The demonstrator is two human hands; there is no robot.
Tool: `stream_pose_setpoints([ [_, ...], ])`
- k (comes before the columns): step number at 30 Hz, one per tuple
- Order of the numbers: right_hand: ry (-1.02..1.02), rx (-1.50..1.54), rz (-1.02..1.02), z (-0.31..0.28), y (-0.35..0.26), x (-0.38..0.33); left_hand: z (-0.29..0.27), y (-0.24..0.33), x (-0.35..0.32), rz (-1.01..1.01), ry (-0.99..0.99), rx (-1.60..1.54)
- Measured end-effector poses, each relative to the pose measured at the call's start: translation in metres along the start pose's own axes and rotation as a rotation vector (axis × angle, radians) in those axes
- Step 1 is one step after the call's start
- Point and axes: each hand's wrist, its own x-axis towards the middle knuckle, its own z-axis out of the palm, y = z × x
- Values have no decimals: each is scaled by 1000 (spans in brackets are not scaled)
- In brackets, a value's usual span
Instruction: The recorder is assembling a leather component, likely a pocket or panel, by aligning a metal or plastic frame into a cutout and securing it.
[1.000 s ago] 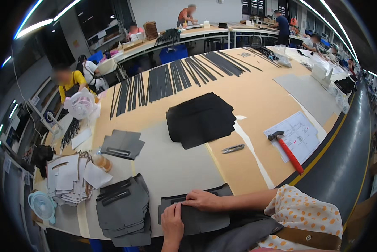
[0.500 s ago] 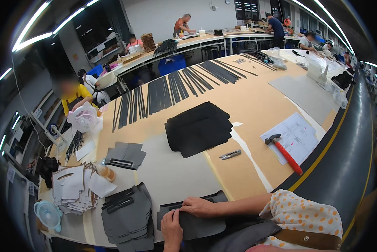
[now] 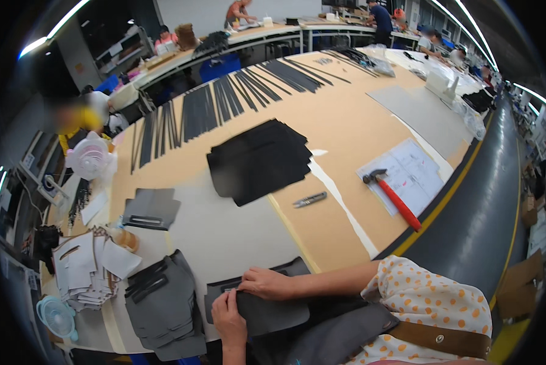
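Observation:
A dark grey flat panel (image 3: 279, 317) lies at the near edge of the table in front of me. My right hand (image 3: 266, 284) rests over its upper left part, fingers bent and closed at the tips. My left hand (image 3: 229, 319) comes up from below, thumb and fingers pinched, its tips almost meeting those of the right. What is pinched there, by the panel's upper edge, is too small to make out. Just left of the hands lies a stack of similar grey panels (image 3: 166, 310) with dark slotted strips on top.
Beyond lie a black stack of pieces (image 3: 261, 161), thread snips (image 3: 310, 199), a red-handled hammer (image 3: 397, 199) on a printed drawing sheet (image 3: 422, 176), and rows of dark strips (image 3: 200, 109). White cut pieces (image 3: 78, 267) and a light blue fan (image 3: 56, 316) stand at left. Other people work farther off.
The whole view has shifted, so the table and things sit farther left and higher in the picture. Both hands stay together at the same part of the grey panel.

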Motion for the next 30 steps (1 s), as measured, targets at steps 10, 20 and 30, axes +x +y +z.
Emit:
stream_pose_setpoints([
  [10,-149,179,163,-23,-15,9,3,-2,-12,-74,-78,-102],
  [20,-93,183,116,-26,-26,8,5,-5,-25,-71,-42,-74],
  [30,-56,151,73,-35,-10,14,8,-11,-4,-34,-21,-121],
])
